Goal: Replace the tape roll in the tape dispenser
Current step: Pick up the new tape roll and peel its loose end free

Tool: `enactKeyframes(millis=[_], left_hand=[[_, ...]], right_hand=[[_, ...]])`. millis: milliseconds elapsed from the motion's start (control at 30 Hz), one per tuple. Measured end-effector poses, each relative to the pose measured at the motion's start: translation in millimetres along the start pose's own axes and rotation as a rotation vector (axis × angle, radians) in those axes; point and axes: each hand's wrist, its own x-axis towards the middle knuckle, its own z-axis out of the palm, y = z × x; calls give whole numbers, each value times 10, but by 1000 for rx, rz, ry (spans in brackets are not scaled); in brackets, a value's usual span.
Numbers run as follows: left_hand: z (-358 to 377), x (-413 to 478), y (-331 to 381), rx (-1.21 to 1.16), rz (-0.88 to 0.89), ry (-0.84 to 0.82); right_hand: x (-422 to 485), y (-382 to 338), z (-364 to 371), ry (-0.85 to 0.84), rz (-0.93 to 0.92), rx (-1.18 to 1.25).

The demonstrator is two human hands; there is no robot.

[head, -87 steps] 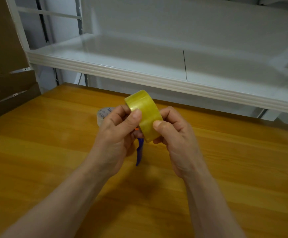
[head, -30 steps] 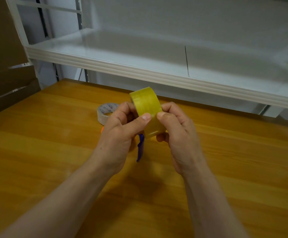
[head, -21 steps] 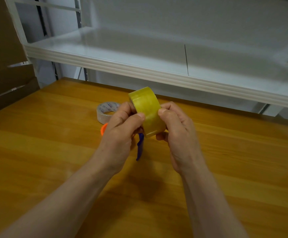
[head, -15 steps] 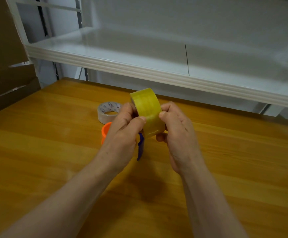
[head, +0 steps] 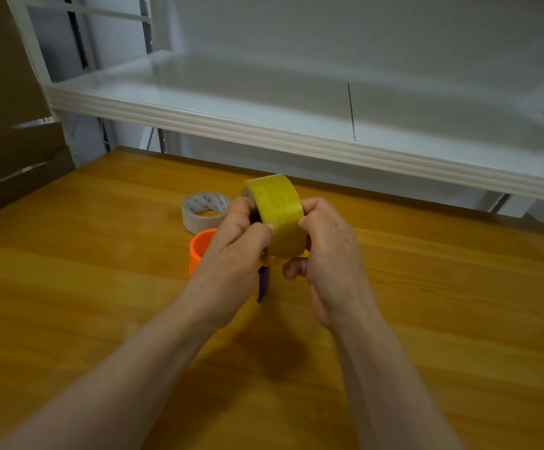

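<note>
A yellow tape roll (head: 278, 209) stands on edge above the wooden table (head: 69, 287), held between both hands. My left hand (head: 231, 254) grips its left side with the thumb pressed on the outer face. My right hand (head: 329, 254) grips the right side, thumb on the tape face too. Below the hands sits the tape dispenser: its orange hub (head: 200, 248) shows left of my left hand, and its blue handle (head: 263, 284) pokes out between my wrists. The rest of the dispenser is hidden by my hands.
A clear tape roll (head: 204, 212) with printed core lies flat on the table behind the orange hub. A white shelf (head: 264, 125) overhangs the table's far edge. Brown cardboard (head: 7, 125) leans at the far left.
My hands and the yellow roll have drifted slightly right, so more of the orange hub and clear roll show. My left thumb has slid along the tape face.
</note>
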Motion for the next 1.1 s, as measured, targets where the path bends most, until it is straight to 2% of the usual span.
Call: enactKeyframes(millis=[233,567,767,1100], left_hand=[[54,-48,48,43,89,-79],[93,-56,23,38,120,-8],[100,-63,68,-39,118,2],[129,-69,18,14,129,20]], right_hand=[[-1,-76,10,103,88,153],[-18,-89,46,193,121,239],[-33,-94,41,163,107,322],[-18,-76,99,281,159,275]])
